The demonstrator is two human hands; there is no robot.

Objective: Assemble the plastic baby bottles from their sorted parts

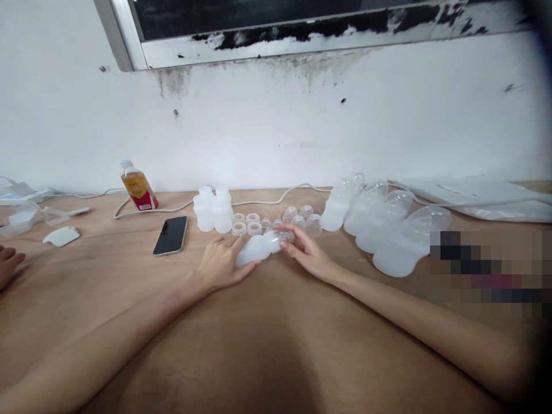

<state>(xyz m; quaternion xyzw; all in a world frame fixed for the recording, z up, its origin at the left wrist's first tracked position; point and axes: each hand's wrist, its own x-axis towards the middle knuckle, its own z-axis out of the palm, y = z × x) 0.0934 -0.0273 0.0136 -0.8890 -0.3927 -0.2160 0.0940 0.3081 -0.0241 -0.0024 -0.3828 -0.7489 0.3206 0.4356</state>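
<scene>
A frosted white baby bottle (254, 250) lies tilted on its side between my hands, its top pointing right. My left hand (219, 263) is closed round the bottle's base end, thumb in front and the other fingers partly hidden behind it. At the other end, my right hand (307, 252) grips the clear dome cap (284, 236) between thumb and fingers; the cap is at the bottle's neck, and I cannot tell how firmly it sits. Just behind are white collar rings (240, 228), small clear nipples and several loose dome caps (297, 221).
Open bottles (214, 214) stand behind my left hand. Capped bottles (394, 250) are lined up at right, near a plastic bag (478, 198). A phone (171, 236), a drink bottle (140, 187) and a white cable (280, 198) lie leftward and behind. Another person's hand (9, 264) rests at far left.
</scene>
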